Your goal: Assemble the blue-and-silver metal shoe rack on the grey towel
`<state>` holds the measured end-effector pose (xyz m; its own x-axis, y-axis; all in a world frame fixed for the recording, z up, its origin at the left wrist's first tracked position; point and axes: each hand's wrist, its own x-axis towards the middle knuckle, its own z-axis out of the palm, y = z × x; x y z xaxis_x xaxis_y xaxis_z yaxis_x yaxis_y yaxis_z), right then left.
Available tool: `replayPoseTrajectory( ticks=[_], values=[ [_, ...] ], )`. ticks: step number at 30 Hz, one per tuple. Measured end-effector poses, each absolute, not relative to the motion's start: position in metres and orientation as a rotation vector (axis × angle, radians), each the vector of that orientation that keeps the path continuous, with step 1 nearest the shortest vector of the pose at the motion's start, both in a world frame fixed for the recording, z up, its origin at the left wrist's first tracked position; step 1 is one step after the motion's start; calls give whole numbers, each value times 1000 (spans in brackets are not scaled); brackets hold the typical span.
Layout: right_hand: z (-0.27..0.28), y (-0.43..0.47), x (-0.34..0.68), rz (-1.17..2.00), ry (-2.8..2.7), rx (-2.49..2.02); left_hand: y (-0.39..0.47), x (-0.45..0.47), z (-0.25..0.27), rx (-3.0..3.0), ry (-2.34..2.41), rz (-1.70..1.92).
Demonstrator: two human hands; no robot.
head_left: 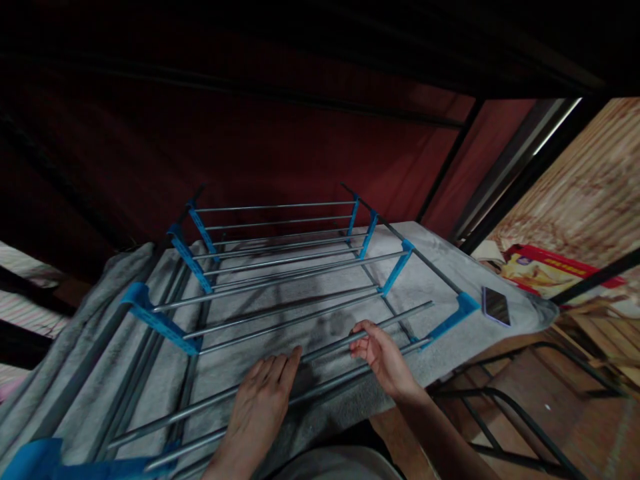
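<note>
The right hand [383, 353] had its fingers clamped on a stiff, probably light, slippery metal rod [280, 367] of the rack [280, 280] lying on the grey-covered bed [450, 273], while the left hand [263, 400] rested beside it, fingers together and flat.
</note>
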<state>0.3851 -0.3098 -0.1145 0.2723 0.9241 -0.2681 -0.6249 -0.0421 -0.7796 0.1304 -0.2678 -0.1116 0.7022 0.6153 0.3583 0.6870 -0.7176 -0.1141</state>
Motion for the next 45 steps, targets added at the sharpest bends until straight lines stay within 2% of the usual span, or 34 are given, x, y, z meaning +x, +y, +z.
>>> replayPoseTrajectory(
  ticks=[7,14,18,23,26,30,34,41,45],
  values=[
    [-120,-298,392,1416,52,-1036,-244,140,-148,-2879,-1292,-153],
    [-120,-303,401,1483,38,-1054,-212,131,-173,-3220,-1250,-106],
    [-128,-304,404,1498,-36,-1063,-214,129,-171,-3302,-1275,-43],
    [-134,-297,419,1524,-116,-1129,-223,134,-155,-3334,-1381,347],
    [-136,-283,430,1522,-201,-1183,-223,137,-146,-3327,-1409,465],
    [-138,-253,440,1506,-447,-1273,-221,138,-141,-3263,-1455,391],
    [-151,-218,447,1309,-836,-1461,-216,142,-140,-3208,-1411,383],
    [-193,-176,447,990,-1298,-1745,-180,172,-127,-2948,-1298,-88],
    [-202,-173,437,983,-1324,-1713,-151,192,-130,-2903,-1271,-164]
  ],
)
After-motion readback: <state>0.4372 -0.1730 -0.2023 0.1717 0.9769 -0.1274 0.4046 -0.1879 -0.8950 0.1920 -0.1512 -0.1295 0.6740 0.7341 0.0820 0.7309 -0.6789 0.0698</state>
